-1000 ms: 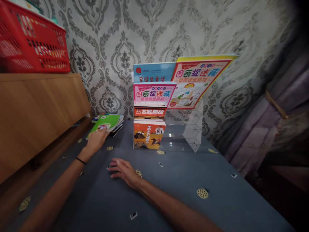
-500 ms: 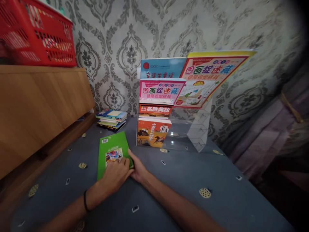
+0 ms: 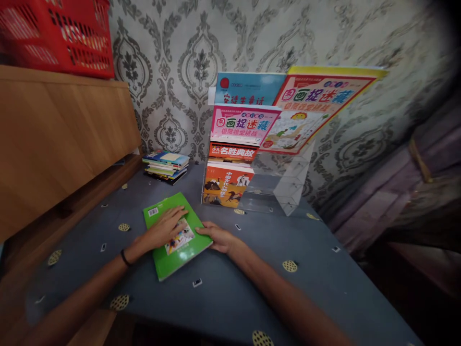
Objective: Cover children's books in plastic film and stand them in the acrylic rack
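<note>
A green book (image 3: 196, 245) with a barcode and a small colour picture lies on the blue patterned cloth, turned at a slant. My left hand (image 3: 167, 228) rests flat on its cover with the fingers stretched out, over part of the picture. At the book's right edge my right hand (image 3: 218, 236) grips it, thumb on top and the other fingers beneath, hidden in part. Beyond the hands stands a clear tiered book rack (image 3: 293, 192). It holds an orange book (image 3: 227, 187), a red-banded book (image 3: 233, 153), a pink book (image 3: 243, 124), a blue book (image 3: 250, 87) and a larger yellow-edged book (image 3: 306, 115).
A stack of books (image 3: 166, 166) lies at the back left, against the wall. Left of the cloth is a wooden cabinet (image 3: 68, 144) with a red plastic basket (image 3: 79, 43) on top. A greyish curtain (image 3: 382, 187) hangs on the right.
The green book has swung round to a slant, its near end toward the right. My left hand has flattened onto the cover, and my right hand now holds the right edge. The view has shifted slightly.
</note>
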`<state>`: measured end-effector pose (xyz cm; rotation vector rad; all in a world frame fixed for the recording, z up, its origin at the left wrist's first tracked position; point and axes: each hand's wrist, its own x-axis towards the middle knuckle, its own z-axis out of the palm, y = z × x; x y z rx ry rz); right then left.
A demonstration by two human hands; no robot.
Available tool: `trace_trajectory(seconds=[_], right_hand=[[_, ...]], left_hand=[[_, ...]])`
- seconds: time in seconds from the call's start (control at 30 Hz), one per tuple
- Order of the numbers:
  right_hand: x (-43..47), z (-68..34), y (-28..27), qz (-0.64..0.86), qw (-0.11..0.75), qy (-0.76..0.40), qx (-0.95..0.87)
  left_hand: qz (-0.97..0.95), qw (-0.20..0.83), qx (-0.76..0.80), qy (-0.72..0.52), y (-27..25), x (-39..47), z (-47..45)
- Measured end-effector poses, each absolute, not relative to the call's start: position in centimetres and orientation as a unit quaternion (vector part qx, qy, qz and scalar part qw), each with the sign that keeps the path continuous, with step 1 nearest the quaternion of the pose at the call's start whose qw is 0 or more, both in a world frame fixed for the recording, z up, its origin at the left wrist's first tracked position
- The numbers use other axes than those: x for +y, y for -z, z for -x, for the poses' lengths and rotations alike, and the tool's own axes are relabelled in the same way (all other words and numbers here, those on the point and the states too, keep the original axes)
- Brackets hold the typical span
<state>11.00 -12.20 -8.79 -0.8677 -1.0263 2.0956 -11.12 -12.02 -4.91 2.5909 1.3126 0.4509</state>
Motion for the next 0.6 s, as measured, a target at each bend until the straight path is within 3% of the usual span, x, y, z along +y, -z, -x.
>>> trace_trajectory(seconds=[0.13, 0.3, 0.6], right_hand=[[-12.4, -15.8, 7.3, 0.359, 0.235, -0.755, -0.496], [-11.0, -21.3, 4.5, 0.519, 0.162, -0.474, -0.693], [-14.7, -18.5, 3.5, 0.636, 0.188, -0.131, -0.737]], left_hand=[[-0.887, 0.087, 0.430, -0.144, 6.0, -12.3, 10.4], [-0.904, 0.062, 0.407, -0.117, 6.9, -13.0, 7.3], [-0.923, 0.056, 0.362, -0.119, 7.8, -10.4, 3.1]])
